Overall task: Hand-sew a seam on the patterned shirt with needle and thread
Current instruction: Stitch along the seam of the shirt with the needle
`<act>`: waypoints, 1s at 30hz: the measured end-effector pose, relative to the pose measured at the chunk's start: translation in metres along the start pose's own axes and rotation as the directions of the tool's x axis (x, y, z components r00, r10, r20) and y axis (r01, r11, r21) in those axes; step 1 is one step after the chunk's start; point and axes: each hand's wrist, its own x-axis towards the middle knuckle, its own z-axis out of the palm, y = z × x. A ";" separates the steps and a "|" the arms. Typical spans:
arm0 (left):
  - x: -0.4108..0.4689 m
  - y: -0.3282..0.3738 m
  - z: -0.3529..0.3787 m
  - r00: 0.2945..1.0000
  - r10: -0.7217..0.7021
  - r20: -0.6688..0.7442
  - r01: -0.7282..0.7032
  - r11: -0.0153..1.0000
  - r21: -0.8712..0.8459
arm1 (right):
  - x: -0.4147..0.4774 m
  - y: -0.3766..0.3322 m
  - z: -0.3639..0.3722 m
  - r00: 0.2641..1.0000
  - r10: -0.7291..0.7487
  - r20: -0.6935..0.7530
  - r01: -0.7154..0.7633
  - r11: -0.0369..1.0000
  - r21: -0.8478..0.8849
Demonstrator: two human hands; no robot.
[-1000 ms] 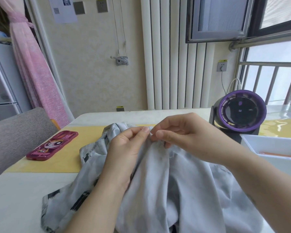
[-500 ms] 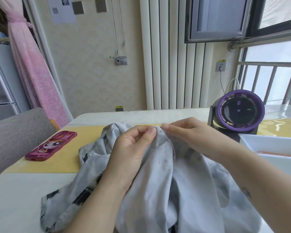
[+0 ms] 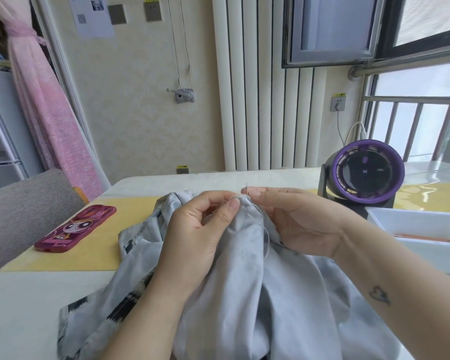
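Centre and lower centre: the heaped shirt [image 3: 270,294] covers the table [image 3: 24,307]. The left hand [image 3: 200,235] pinches its top fold and the right hand [image 3: 296,222] pinches the needle [image 3: 246,187] just beside.

Lower left: bare tabletop, passable.

Middle left: a pink phone case [image 3: 76,228] lies on the yellow mat [image 3: 94,255], with a strip of mat between case and shirt.

Right: a purple fan [image 3: 364,175] and a white tray [image 3: 413,222] stand near the right forearm, obstructing that side.

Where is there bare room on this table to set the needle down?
Free: white table left of the shirt, nearer than the yellow mat; mat strip between pink phone case and shirt; far strip beyond the shirt. Crowded: right side, with fan and white tray.
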 end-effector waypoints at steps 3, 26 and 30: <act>0.001 0.000 -0.001 1.000 0.021 0.003 -0.021 1.000 0.009 | 0.003 0.004 0.000 0.998 -0.019 -0.059 0.022 0.998 0.059; 0.000 0.004 -0.002 0.972 -0.231 0.048 0.236 0.952 -0.197 | 0.003 -0.009 -0.002 0.938 -0.072 -0.339 0.248 0.823 0.511; 0.001 0.005 -0.002 0.954 -0.297 0.045 0.297 0.913 -0.279 | 0.009 -0.002 -0.007 0.847 -0.275 -0.456 0.366 0.922 0.125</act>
